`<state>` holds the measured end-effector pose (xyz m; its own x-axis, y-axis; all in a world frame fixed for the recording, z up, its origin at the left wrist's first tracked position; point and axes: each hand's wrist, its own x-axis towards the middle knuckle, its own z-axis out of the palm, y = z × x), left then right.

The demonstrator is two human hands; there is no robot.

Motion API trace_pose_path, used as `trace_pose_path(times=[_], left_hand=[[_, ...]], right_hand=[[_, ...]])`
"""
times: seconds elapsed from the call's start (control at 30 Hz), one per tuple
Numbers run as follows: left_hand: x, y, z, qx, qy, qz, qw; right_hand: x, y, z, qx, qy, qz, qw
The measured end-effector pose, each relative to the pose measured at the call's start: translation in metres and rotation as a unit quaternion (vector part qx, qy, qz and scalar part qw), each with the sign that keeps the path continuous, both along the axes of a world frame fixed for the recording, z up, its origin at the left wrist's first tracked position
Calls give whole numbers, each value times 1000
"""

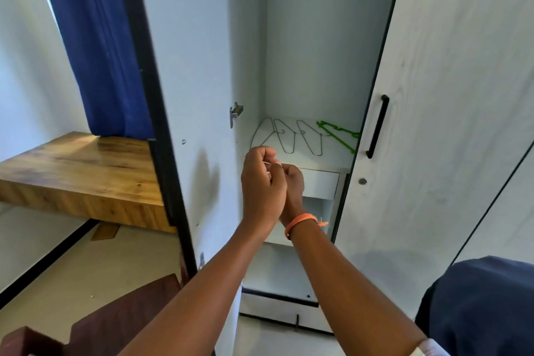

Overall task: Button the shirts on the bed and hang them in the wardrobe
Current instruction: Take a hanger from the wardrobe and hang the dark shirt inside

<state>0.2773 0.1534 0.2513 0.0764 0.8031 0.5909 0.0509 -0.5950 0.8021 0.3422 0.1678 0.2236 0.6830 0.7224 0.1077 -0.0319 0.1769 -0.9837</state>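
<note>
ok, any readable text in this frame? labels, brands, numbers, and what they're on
None. No print shows on the wardrobe, its closed door, the wire hangers, the green hanger, the wooden desk or the blue curtain.
The orange wristband is plain as far as visible.

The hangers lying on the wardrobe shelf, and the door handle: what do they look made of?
The three dark hangers look like thin bare wire: only a fine bent outline shows. The green hanger looks like plastic, thicker and uniformly bright, though coated wire is possible. The door handle appears to be matte black metal or plastic, with no shine to settle it.
</note>
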Motion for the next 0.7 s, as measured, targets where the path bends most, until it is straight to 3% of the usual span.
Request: trace_pose_path(times=[0.1,0.23,0.4,0.57,0.7], left_hand=[[43,32,-7,-77,-16,26,997],[98,89,-35,-118,53,41,991],[152,171,-62,-93,168,90,977],[187,251,-80,-64,329,119,935],[204,295,-91,-62,364,135,919]], right_hand=[[48,28,-8,-32,9,-45,998],[119,78,-23,-66,-42,-92,993],[194,151,-46,-124,-119,-64,983],[239,205,-54,-171,-259,10,951],[260,230,-69,-163,-289,1,943]])
